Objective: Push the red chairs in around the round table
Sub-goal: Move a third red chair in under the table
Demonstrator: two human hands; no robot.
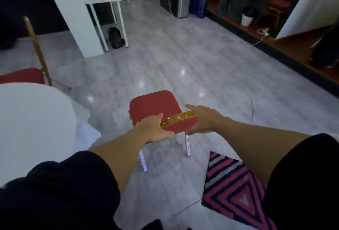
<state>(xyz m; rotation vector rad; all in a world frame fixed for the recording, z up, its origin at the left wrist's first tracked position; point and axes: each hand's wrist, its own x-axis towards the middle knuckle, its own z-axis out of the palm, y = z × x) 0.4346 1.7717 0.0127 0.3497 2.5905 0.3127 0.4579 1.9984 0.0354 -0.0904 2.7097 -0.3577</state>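
Your left hand [153, 129] and right hand [202, 119] clasp the red chair [156, 105] by its backrest [178, 121]. Next, swing it toward the round table [33, 119] and push in.

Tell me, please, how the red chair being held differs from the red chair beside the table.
The held chair stands apart from the round table, gripped at its backrest by the left hand and right hand. The far chair sits against the table, untouched. Both share red seats and gold frames.
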